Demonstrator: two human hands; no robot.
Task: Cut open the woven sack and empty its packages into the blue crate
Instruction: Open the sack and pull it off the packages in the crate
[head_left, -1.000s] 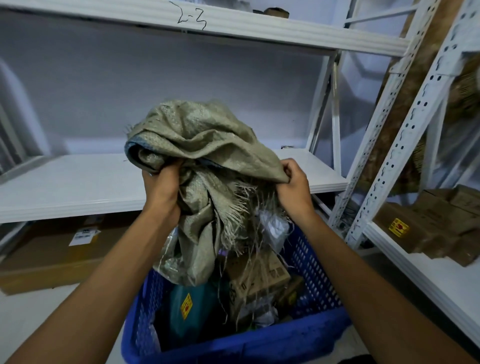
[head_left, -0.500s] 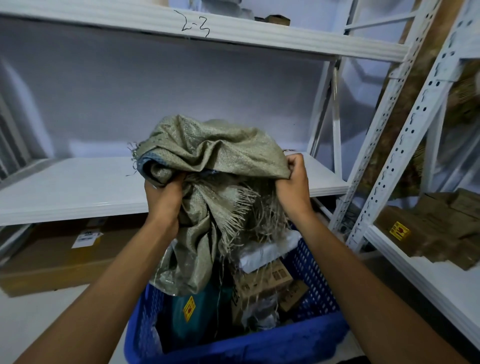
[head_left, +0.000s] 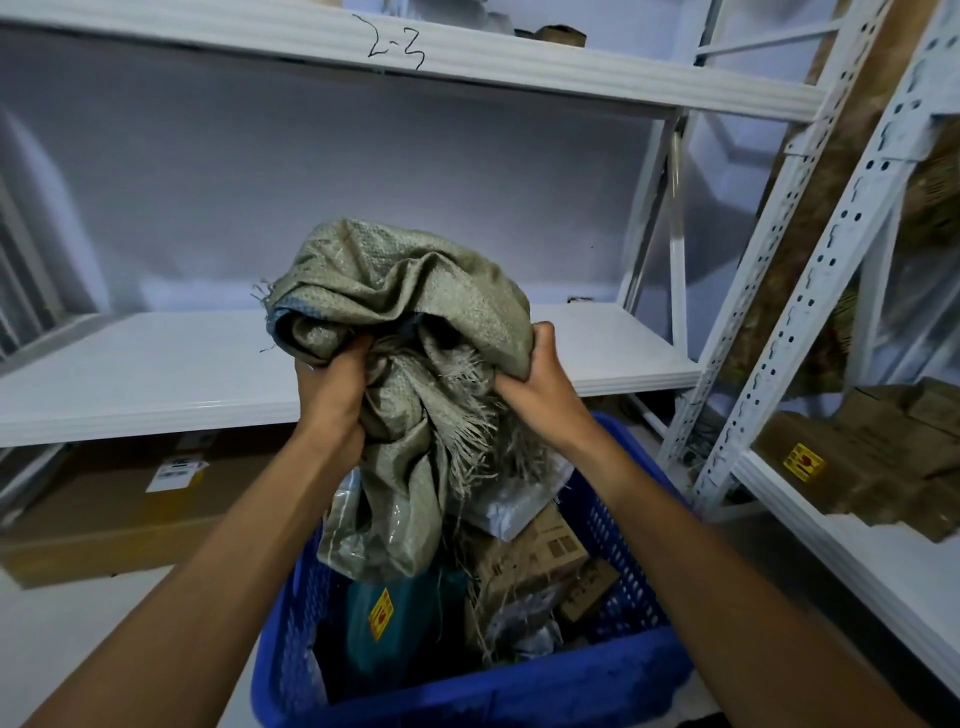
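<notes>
The grey-green woven sack (head_left: 410, 296) is bunched up in the air above the blue crate (head_left: 524, 691). Its frayed cut edge hangs down between my hands and one limp end drops into the crate. My left hand (head_left: 332, 395) grips the bundle from below on its left side. My right hand (head_left: 540, 379) grips it on the right. In the crate lie a teal package (head_left: 400, 618) with a yellow sticker, a brown carton (head_left: 535, 561), a white plastic parcel (head_left: 514, 504) and several smaller packs. The crate's bottom is hidden.
A white shelf board (head_left: 156, 364) runs behind the sack, under another marked "2-3". Beneath it lies a large cardboard box (head_left: 119, 514). At the right, perforated white uprights (head_left: 769, 291) stand close to the crate, and a second rack holds brown cartons (head_left: 878, 457).
Both hands have gathered the sack into a tighter bundle, the right hand moving inward and slightly lower. A white parcel that hung at the frayed edge now lies on the cartons in the crate.
</notes>
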